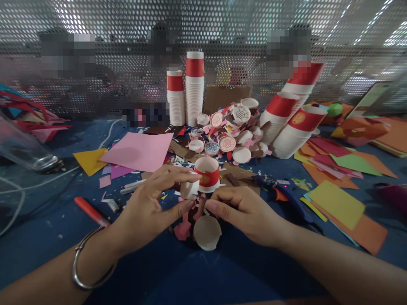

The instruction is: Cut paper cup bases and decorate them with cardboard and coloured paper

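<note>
Centrally in the head view, the left hand (155, 195) grips a white paper cup base (188, 190) between thumb and fingers, while the right hand (249, 214) pinches a thin brown strip (200, 197) at its edge. Just beyond stands a red-banded paper cup (208, 181); nearer, a round whitish disc (207, 233) lies on the blue surface (152, 277).

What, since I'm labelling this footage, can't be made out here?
In the head view:
White round piece: partly hidden by the left hand.
Dark strip: one end, hidden by the right hand.
Purple object: cut off by the right edge.
Emblem on the red-banded cup: too small to read.
</note>
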The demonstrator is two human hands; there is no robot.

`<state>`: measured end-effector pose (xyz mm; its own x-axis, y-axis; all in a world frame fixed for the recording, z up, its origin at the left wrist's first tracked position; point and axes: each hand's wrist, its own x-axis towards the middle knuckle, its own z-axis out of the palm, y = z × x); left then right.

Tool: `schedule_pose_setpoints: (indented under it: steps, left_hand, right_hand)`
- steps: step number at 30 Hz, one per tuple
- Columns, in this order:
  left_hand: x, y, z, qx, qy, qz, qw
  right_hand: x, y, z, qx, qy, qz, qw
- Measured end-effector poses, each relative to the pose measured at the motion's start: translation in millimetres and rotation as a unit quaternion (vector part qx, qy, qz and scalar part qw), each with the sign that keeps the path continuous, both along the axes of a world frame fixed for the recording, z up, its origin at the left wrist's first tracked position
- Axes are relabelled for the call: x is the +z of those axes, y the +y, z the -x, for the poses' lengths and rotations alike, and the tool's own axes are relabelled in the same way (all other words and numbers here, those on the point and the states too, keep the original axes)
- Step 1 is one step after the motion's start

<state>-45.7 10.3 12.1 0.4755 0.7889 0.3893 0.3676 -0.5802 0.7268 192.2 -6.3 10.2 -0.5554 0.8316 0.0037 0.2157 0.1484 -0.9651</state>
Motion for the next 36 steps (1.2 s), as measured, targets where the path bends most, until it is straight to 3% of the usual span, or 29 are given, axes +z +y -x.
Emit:
schedule_pose_setpoints:
  steps: [8,17,26,36]
  left_hand:
    - [0.5,-4.3,0.4,0.007,-0.001,0.042,0.999]
    - [-2.9,-4.2,-2.1,-0.027,-0.043,0.118,0.992]
    - [-4.4,-3.2,1.7,-0.044,-0.041,0.103,0.993]
    - [2.7,-2.9,3.9,-0.037,0.007,0.025,0.999]
  right_hand:
    - [-1.0,-0.8,-2.9,0.009,-0.003,-0.018,1.0]
    - [-3.4,3.1,-4.7,0.005,0.042,0.047,0.998]
    - [-3.2,2.6,-4.0,-0.005,0.081,0.088,0.993]
    - [-2.6,0.6,-5.0,0.002,0.097,0.098,0.99]
